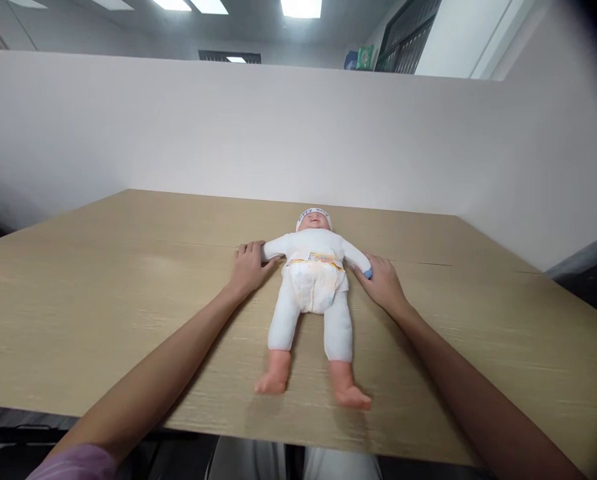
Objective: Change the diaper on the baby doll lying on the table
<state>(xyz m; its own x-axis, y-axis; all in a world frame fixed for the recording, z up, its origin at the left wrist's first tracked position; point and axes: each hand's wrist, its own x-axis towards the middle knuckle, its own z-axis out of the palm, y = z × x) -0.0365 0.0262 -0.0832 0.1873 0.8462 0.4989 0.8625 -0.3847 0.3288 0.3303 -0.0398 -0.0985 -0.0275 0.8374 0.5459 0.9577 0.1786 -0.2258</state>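
A baby doll point(312, 293) in white clothes, a white cap and a diaper lies on its back in the middle of the wooden table point(103, 300), head away from me and bare feet toward me. My left hand point(249, 265) is closed around the end of the doll's arm on the left side. On the other side, my right hand point(382, 281) holds the doll's other arm at its blue-tipped cuff, fingers wrapped around it.
White partition walls point(228, 133) enclose the table at the back and right. The table's near edge runs just in front of my body. Ceiling lights show above the partition.
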